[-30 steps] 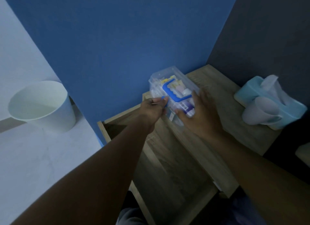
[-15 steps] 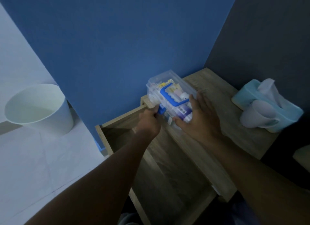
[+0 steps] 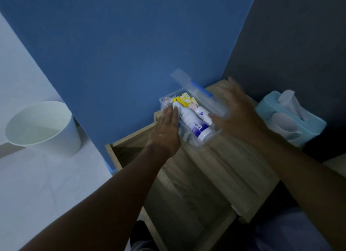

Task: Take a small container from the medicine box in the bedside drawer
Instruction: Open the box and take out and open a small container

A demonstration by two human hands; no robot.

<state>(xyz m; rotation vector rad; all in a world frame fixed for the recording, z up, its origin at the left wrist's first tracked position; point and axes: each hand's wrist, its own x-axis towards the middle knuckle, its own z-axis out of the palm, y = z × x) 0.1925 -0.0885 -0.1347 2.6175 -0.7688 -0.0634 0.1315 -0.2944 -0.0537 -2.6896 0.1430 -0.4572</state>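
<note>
The clear medicine box (image 3: 198, 142) stands on the wooden bedside table top (image 3: 234, 166), by the blue wall. Its clear lid (image 3: 189, 86) with a blue handle is swung up and blurred. Inside lie a large white bottle with a purple label (image 3: 191, 122), a smaller white bottle (image 3: 203, 114) and a yellow packet (image 3: 184, 100). My left hand (image 3: 165, 133) lies flat against the box's left side, fingers straight. To the right of the box my right hand (image 3: 241, 118) is blurred, fingers spread, thumb near the lid's lower edge. The open drawer (image 3: 119, 153) is below my left forearm.
A light blue tissue box (image 3: 292, 119) with a tissue sticking out sits at the right end of the table top. A white waste bin (image 3: 43, 127) stands on the pale floor at the left. A dark grey wall rises behind the table.
The lid was shut with the blue handle on top; now it is swung up and the contents show. My left hand went from the front latch to flat on the box's side.
</note>
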